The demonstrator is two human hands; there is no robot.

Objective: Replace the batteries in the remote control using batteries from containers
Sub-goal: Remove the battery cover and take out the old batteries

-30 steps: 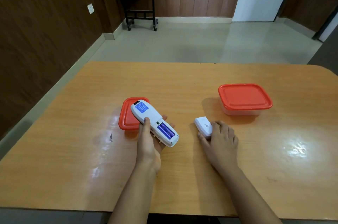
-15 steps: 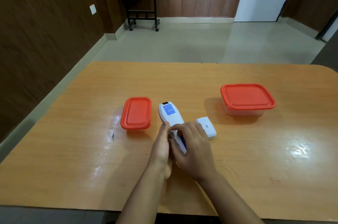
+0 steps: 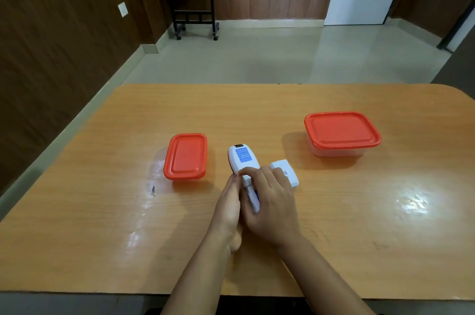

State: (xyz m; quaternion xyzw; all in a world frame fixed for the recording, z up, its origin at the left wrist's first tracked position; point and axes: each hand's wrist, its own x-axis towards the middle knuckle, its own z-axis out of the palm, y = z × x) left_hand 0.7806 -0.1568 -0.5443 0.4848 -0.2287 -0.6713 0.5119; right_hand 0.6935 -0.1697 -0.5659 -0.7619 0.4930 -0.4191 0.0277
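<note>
Remote (image 3: 243,160) — battery bay (image 3: 255,197) perhaps under right hand (image 3: 272,208)

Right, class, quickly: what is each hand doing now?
Left hand: holds the remote.
Right hand: fingers curled over the remote's near end; grip cannot be told.

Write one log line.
left hand holds remote | right hand on remote | cover on table | small container lidded | large container lidded

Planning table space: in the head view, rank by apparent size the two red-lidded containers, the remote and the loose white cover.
1. right container
2. left container
3. remote, near end hidden by the right hand
4. white cover, partly hidden too
</note>
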